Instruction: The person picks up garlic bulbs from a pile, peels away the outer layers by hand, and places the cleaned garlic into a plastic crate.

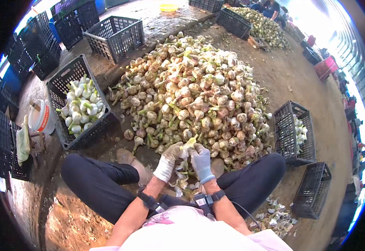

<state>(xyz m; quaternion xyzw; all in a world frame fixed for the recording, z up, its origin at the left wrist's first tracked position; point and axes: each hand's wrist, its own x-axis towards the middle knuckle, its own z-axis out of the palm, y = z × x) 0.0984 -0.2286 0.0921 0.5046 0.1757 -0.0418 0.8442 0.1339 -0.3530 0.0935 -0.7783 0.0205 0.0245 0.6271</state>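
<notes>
Between my two gloved hands is a pale garlic bulb (pixel 188 146) with a short yellow-green stem, held just in front of the heap. My left hand (pixel 168 162), in a white and dirt-stained glove, has its fingers closed on the bulb's left side. From the right, my right hand (pixel 201 161) in a grey-blue glove grips it near the stem. Fingers cover part of the bulb. A large heap of unpeeled garlic (pixel 190 92), brownish and soil-marked, rises directly beyond both hands. Loose peeled skins (pixel 180 182) lie on the ground below them.
A black crate (pixel 67 140) with clean white garlic stands at the left; another crate (pixel 289 157) with some garlic is at the right. Farther out are a black crate (pixel 128 44), a white bucket (pixel 48 119) and a tipped crate (pixel 310 196). People sit by another heap (pixel 261 29).
</notes>
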